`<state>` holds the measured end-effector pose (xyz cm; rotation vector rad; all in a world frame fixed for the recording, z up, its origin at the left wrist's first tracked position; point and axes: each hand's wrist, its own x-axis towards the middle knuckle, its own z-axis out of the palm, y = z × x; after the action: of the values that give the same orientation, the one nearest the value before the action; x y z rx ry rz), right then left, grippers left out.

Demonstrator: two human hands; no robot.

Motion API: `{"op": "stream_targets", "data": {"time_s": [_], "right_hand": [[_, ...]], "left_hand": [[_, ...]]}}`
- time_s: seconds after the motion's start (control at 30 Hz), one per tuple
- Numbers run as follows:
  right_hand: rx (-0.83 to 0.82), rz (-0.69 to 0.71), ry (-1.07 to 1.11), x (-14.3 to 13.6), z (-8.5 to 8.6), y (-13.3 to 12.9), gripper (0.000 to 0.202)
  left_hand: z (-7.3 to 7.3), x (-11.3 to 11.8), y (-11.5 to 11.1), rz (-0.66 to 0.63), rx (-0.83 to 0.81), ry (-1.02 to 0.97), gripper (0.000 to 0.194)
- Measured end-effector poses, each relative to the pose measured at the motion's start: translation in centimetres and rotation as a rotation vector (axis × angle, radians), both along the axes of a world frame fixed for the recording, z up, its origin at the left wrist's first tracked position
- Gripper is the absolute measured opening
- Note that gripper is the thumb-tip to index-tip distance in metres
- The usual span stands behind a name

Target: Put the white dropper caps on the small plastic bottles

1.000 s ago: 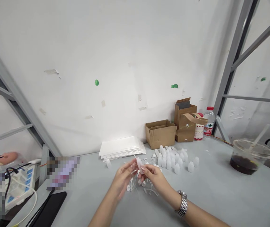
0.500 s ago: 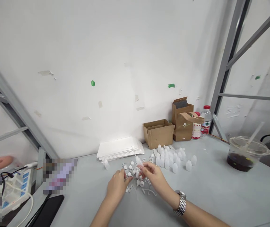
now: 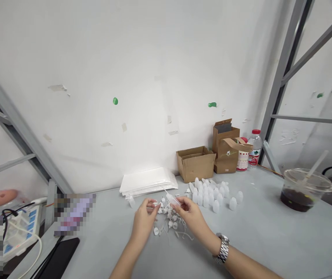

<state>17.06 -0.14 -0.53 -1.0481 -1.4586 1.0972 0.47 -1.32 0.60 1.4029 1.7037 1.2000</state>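
Fingers of the right hand pinch a translucent plastic piece, thin stem toward ten o'clock. Left hand curled; I can't tell if it holds anything. Light fingertip grip could slip, dropping it among loose white parts at six o'clock.

Small white parts partly hidden
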Motion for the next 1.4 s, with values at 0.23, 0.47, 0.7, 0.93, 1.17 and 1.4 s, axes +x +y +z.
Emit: {"op": "stream_targets", "data": {"time_s": [0.23,0.47,0.7,0.93,1.17,1.4], "right_hand": [[0.084,-0.045,-0.123,-0.4,0.2,-1.0,0.017],[0.083,-0.007,-0.204,-0.6,0.1,-1.2,0.01],[0.274,-0.014,-0.336,-0.5,-0.5,-1.4,0.006],[0.698,-0.103,-0.62,-0.3,-0.5,-1.9,0.01],[0.808,-0.199,-0.712,-0.5,-0.5,-2.0,0.012],[0.868,-0.223,-0.701,-0.5,-0.4,-2.2,0.013]], "left_hand": [[1.6,0.8,-0.4,-0.115,-0.07,-0.689,0.039],[0.9,0.8,0.0,-0.069,-0.067,-0.62,0.035],[0.1,0.9,0.1,-0.004,-0.062,-0.745,0.037],[0.1,1.7,-0.3,0.037,-0.067,-0.938,0.033],[0.0,2.3,-0.6,-0.005,0.03,-0.969,0.026],[0.2,1.9,-0.6,-0.048,-0.068,-0.918,0.029]]}}
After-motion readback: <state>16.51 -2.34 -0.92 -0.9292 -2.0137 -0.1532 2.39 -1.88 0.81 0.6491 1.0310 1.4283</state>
